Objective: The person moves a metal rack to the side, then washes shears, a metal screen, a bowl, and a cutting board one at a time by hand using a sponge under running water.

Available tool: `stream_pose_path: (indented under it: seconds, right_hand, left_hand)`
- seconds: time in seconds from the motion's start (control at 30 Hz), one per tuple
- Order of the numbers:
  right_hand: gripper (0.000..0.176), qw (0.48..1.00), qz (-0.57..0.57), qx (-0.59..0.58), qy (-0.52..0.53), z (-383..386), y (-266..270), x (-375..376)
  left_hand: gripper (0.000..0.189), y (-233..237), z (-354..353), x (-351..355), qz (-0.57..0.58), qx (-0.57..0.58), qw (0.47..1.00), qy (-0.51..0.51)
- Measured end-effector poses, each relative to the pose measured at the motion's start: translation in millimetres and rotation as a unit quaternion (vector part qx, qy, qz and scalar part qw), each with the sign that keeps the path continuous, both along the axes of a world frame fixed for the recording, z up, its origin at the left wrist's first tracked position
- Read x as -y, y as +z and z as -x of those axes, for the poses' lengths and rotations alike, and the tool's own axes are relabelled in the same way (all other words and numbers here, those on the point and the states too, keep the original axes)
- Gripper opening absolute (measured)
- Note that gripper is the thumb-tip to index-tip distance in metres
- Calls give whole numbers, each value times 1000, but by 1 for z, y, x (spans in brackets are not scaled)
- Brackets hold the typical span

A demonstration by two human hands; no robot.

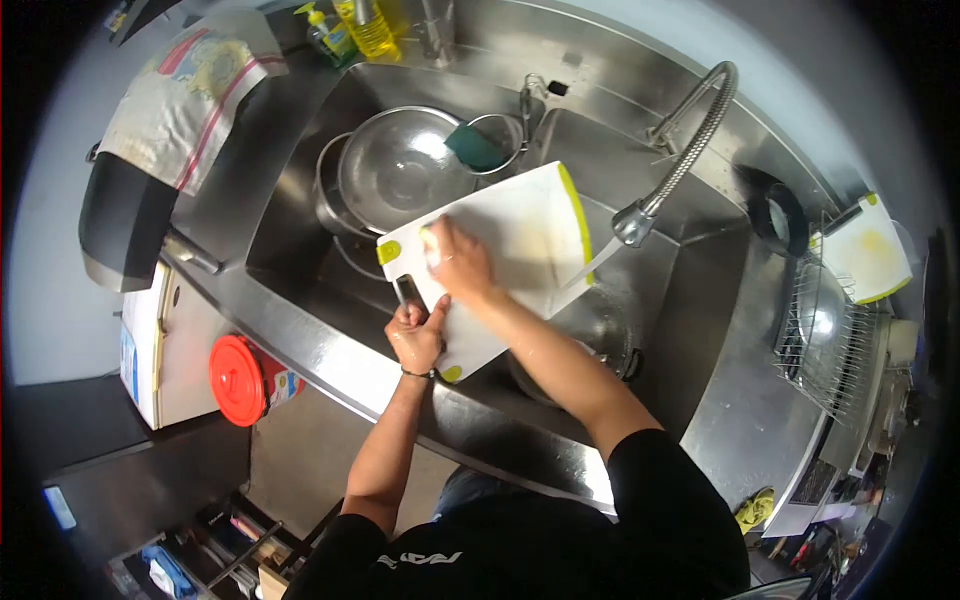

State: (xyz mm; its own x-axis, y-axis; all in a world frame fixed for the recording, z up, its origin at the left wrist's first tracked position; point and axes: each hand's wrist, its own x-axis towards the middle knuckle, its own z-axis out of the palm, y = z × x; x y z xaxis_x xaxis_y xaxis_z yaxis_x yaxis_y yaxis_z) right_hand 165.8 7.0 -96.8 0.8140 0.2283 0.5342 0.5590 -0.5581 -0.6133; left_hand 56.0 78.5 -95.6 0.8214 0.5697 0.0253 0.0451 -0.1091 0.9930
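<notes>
steel bowl (395,165) in sink (290,200) far-left corner | green scourer (474,147) in wire strainer (505,128) beside it | spring tap (685,165) over sink's right side | yellow soap bottle (372,28) at surface's far edge | striped cloth (190,95) beyond left edge | red-lidded jar (238,380) below near-left edge | drying rack (830,340) at right edge

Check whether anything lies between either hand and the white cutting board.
Only what looks like a yellowish sponge under the right hand, pressed on the cutting board. The left hand grips its near edge directly.
</notes>
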Motion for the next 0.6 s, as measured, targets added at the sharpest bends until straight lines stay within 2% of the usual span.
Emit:
stream_pose_path:
  seconds: [0.07, 0.13, 0.2, 0.23, 0.27, 0.33, 0.37, 0.4, 0.43, 0.53, 0.57, 0.6]
  right_hand:
    - [20, 998, 28, 35, -41, -24, -1, 9]
    - [22, 993, 8, -42, -114, -45, 14, 15]
    - [21, 995, 47, -43, -81, -22, 17, -8]
    - [24, 997, 62, 40, 4, -9, 6, -19]
    - [29, 992, 77, 54, 90, -1, 11, -18]
    - [29, 989, 129, 37, 55, -16, 4, -1]
    - [25, 993, 113, 29, 11, -27, 6, 16]
    - [23, 995, 95, -5, -27, -44, 0, 37]
    - [21, 996, 19, 14, -81, -62, -11, 62]
    - [13, 978, -6, -53, -201, -95, -54, 158]
    - [14, 971, -105, -17, -215, -111, -112, 186]
    - [14, 970, -103, -12, -219, -105, -114, 202]
  left_hand:
    - [50, 1, 1, -1, 5, -15, 1000, 0]
    - [50, -4, 0, -2, -13, -1, 1000, -6]
    - [51, -4, -1, -1, 9, -9, 1000, 1]
    - [51, -8, -1, -3, 18, -7, 1000, -5]
    - [51, -9, -1, -5, 16, -7, 1000, -3]
    - [50, -13, -1, -5, -17, -33, 999, 9]
    - [50, -6, -1, -4, 16, -26, 1000, 1]
    - [49, 0, -1, -1, 5, -31, 999, 10]
    - [50, 6, -3, 3, 17, -22, 1000, 13]
    - [49, -3, -1, 1, 18, -19, 1000, 6]
    - [50, -7, -2, -1, 8, -9, 1000, 2]
    - [50, -13, -2, -3, 24, -3, 1000, -2]
